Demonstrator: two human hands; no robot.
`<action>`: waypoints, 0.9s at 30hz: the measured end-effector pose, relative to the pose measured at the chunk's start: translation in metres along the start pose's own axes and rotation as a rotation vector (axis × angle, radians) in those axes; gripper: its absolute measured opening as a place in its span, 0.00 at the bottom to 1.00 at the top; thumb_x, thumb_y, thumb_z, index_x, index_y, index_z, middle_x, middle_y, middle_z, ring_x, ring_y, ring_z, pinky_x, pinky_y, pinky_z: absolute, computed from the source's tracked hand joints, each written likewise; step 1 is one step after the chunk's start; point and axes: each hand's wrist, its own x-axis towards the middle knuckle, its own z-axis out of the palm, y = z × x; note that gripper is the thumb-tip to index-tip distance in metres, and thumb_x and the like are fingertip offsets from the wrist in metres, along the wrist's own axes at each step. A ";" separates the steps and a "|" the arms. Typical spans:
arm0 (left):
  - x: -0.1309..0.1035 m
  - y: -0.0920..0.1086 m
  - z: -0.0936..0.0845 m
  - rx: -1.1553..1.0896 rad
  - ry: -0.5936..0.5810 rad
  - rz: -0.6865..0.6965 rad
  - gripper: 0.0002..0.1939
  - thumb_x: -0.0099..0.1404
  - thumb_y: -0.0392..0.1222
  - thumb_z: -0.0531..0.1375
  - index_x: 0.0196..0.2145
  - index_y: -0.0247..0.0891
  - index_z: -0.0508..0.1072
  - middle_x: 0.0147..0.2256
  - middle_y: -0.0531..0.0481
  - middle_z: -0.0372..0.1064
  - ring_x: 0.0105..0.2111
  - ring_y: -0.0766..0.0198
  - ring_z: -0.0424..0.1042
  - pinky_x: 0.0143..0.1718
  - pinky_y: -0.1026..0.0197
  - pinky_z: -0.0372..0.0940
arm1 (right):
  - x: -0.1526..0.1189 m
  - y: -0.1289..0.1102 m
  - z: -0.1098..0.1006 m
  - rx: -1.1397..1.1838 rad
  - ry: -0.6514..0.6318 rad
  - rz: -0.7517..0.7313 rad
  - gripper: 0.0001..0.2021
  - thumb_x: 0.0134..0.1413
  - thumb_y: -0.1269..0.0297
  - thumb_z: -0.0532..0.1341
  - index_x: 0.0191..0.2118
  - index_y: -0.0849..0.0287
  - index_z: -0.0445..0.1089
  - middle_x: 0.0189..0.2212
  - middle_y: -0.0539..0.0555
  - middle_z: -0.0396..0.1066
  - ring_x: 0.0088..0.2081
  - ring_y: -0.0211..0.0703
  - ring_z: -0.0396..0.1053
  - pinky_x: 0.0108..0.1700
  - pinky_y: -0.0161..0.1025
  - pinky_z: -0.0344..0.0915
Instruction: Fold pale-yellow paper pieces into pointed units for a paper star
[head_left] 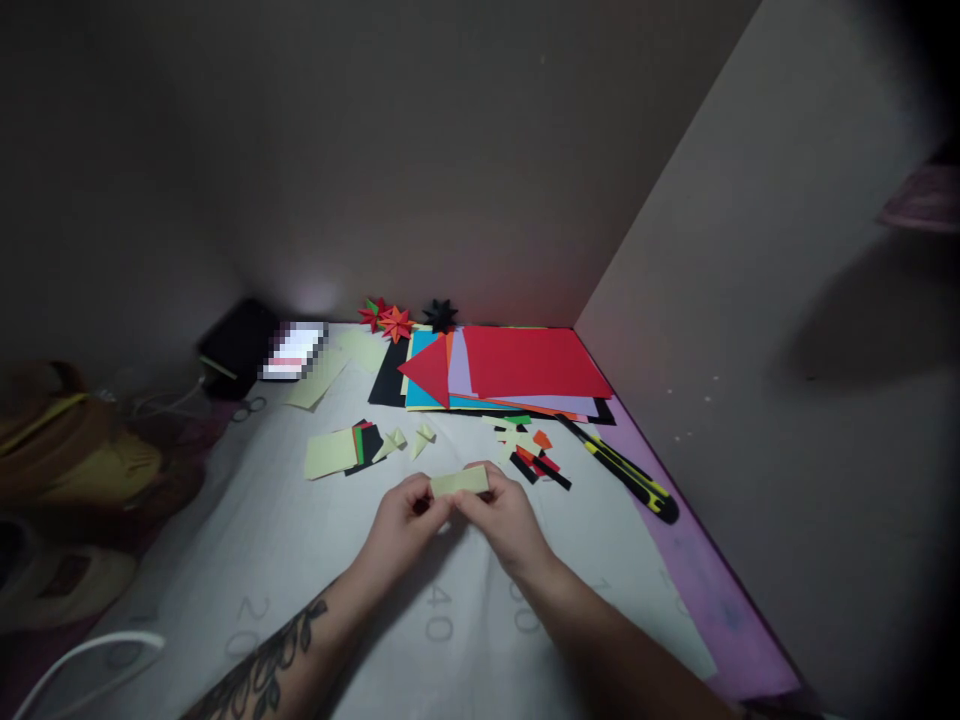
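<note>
Pinching the pale paper (460, 483) between left hand (403, 518) and right hand (513, 518), left of the yellow-and-black knife (628, 474). Seemingly midway through folding; next, probably calling for lined-up edges and a firmly pressed crease.

The table (709, 592) bears scraps (523, 454) — and a cutter (631, 477).

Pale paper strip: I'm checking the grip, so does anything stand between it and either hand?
Nothing visible does: the left hand and right hand hold the paper strip directly. The paper scraps lie beyond the right hand.
</note>
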 end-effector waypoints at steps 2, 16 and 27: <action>0.000 0.001 -0.001 -0.005 -0.001 0.021 0.16 0.57 0.49 0.59 0.19 0.36 0.64 0.22 0.55 0.56 0.25 0.67 0.56 0.27 0.64 0.52 | 0.001 0.001 -0.001 0.005 0.014 -0.009 0.04 0.44 0.65 0.63 0.25 0.59 0.69 0.33 0.50 0.64 0.31 0.38 0.64 0.32 0.33 0.60; 0.002 -0.006 -0.001 -0.187 -0.028 -0.143 0.16 0.54 0.50 0.62 0.21 0.35 0.65 0.20 0.55 0.61 0.22 0.69 0.57 0.25 0.65 0.52 | 0.011 0.001 -0.020 0.112 0.038 -0.052 0.10 0.45 0.58 0.65 0.32 0.58 0.73 0.34 0.53 0.68 0.34 0.42 0.65 0.35 0.37 0.63; 0.004 -0.002 -0.004 -0.223 -0.008 -0.054 0.11 0.53 0.45 0.64 0.30 0.35 0.71 0.25 0.53 0.66 0.25 0.68 0.62 0.28 0.65 0.57 | 0.010 -0.002 -0.020 -0.018 0.087 -0.064 0.10 0.48 0.60 0.63 0.24 0.60 0.68 0.25 0.49 0.64 0.28 0.39 0.61 0.30 0.35 0.59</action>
